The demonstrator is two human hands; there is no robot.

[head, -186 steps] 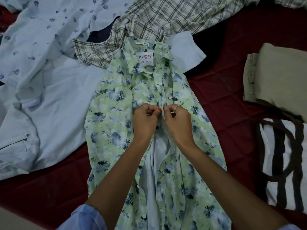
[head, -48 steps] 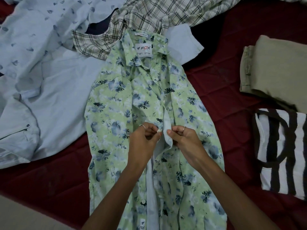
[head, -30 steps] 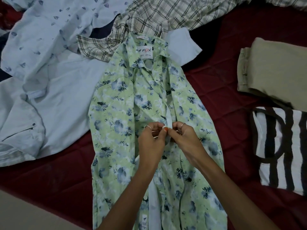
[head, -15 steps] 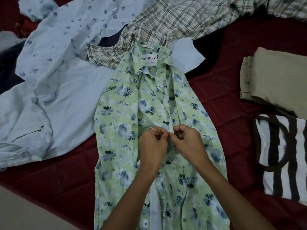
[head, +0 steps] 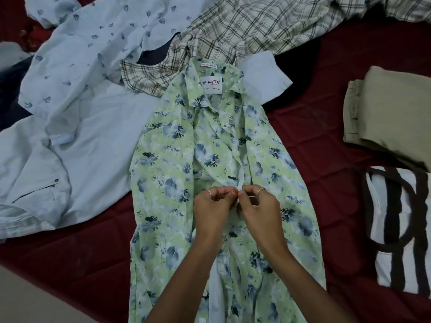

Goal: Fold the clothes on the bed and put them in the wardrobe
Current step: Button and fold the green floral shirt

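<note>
A green shirt with blue flowers lies flat on the dark red bed, collar at the far end, label showing. Both hands meet at its front placket, about midway down. My left hand pinches the left edge of the placket. My right hand pinches the right edge against it. Above my hands the front is closed; below them it gapes and shows the pale lining.
Unfolded shirts lie to the left and behind: a plain pale blue one, a pale blue leaf-print one and a cream check one. Folded khaki trousers and a folded black-and-white striped top lie at the right.
My hands have worked down the placket from the chest to mid-shirt, closing the front above them. Over the last second they drew the two edges together.
</note>
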